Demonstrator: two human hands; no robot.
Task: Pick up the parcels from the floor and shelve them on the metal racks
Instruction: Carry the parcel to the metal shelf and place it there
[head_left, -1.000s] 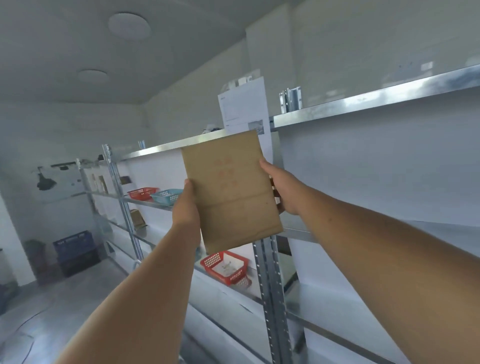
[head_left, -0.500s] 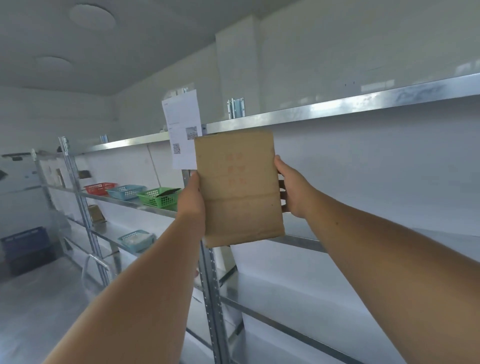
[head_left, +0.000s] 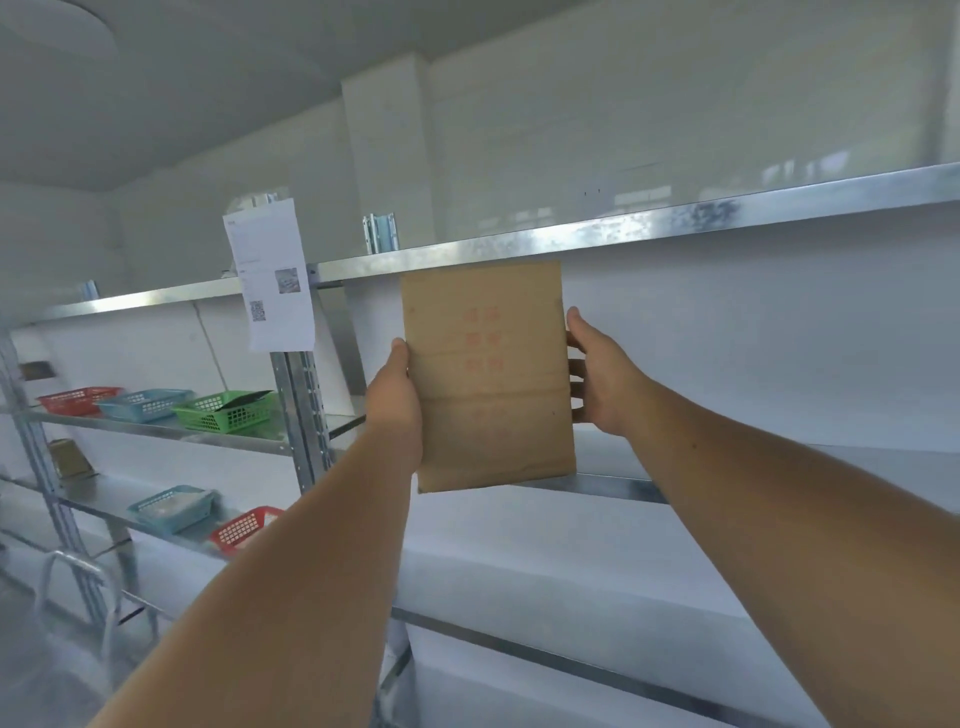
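Observation:
I hold a flat brown parcel with faint red print upright in front of me, between both hands. My left hand grips its left edge and my right hand grips its right edge. The parcel's top edge sits just under the front rail of the upper shelf of the metal rack. Its lower edge hangs level with the front rail of the shelf below. That bay of the rack behind the parcel shows only white wall.
A rack upright stands left of the parcel, with a printed paper sheet taped above it. The left bay holds red, blue and green baskets, more baskets below, and a brown parcel.
My view and both arms have swung right along the rack. The parcel has moved from in front of the upright into the right bay, still held by both hands.

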